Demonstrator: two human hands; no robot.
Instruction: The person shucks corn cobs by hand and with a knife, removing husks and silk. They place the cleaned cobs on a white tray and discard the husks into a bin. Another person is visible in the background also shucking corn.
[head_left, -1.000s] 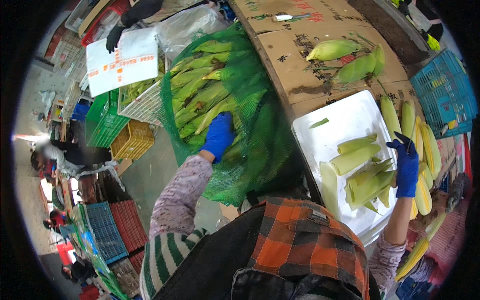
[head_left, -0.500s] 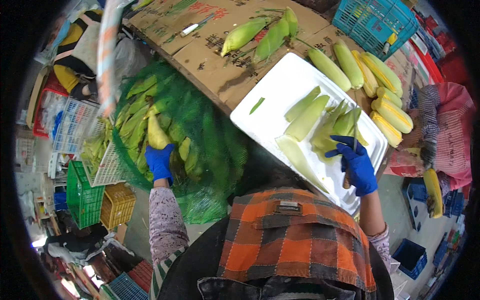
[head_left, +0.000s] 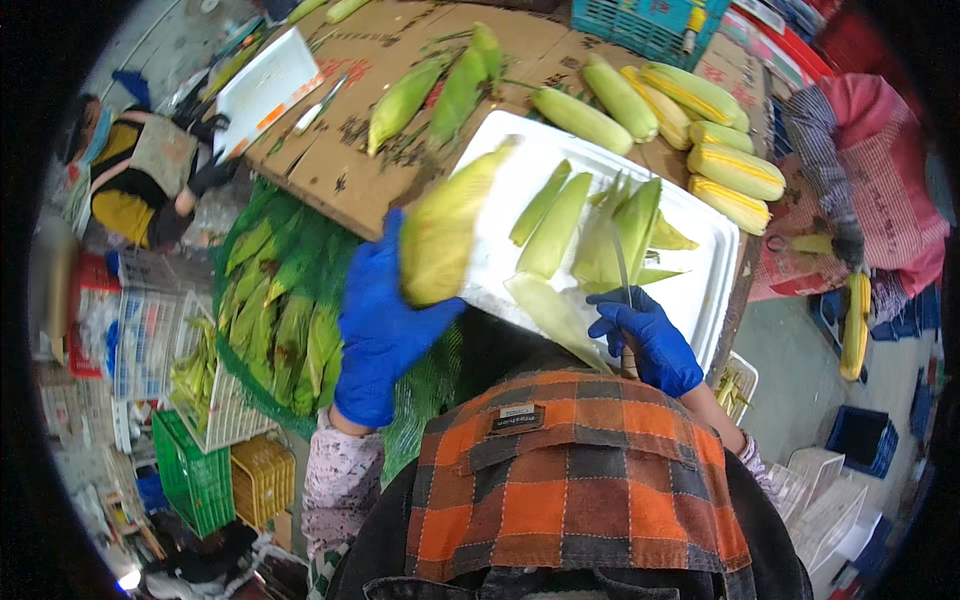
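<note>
My left hand [head_left: 385,325] in a blue glove is wrapped round an ear of corn [head_left: 447,235] in its husk, slightly blurred, above the left edge of the white tray [head_left: 535,145]. A knife [head_left: 619,255] with a thin, upward-pointing blade is in my right hand [head_left: 655,345], also blue-gloved, at the tray's near side. Green husk leaves [head_left: 558,225] lie in the tray beneath and beside the blade. Left of the tray, a green net bag [head_left: 232,250] holds several more unpeeled ears [head_left: 270,340].
Trimmed corn ears [head_left: 738,172] lie right of the tray on the cardboard-covered table [head_left: 345,190]; unpeeled ears [head_left: 408,100] lie behind. A teal crate [head_left: 640,30] stands at the back. One person [head_left: 140,180] holds a white tray [head_left: 268,90] at left; another [head_left: 860,180] holds corn at right.
My left hand has lifted the ear from the net bag to the tray's left edge. My right hand keeps the knife. The person at left has brought a white tray onto the table's corner.
</note>
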